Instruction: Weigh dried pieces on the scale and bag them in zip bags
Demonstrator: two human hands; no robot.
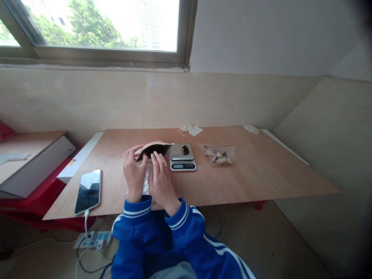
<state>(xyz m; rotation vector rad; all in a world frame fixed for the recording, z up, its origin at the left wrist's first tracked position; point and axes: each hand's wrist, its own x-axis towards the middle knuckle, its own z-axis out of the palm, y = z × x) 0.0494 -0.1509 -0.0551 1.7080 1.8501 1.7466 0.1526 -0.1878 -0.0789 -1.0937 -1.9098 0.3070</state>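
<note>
A pouch bag (170,145) with a pale rim and a dark inside is held with its mouth wide apart above the table. My left hand (135,170) grips its left side, thumb at the mouth and fingers on the outer face. At the near edge of the mouth, the bent fingers of my right hand (161,180) take hold of the bag; the right thumb is hidden. Just right of the bag stands a kitchen scale (183,166), its display unreadable. On its plate lies a dark, crumpled piece (185,150). Clear plastic (146,184) shows below my hands.
A zip bag (220,155) with pale pieces lies right of the scale. White paper scraps (194,130) and a crumpled tissue (251,129) rest at the table's back. At the left, a phone (88,192) is plugged into a cable running to a power strip (94,239) below.
</note>
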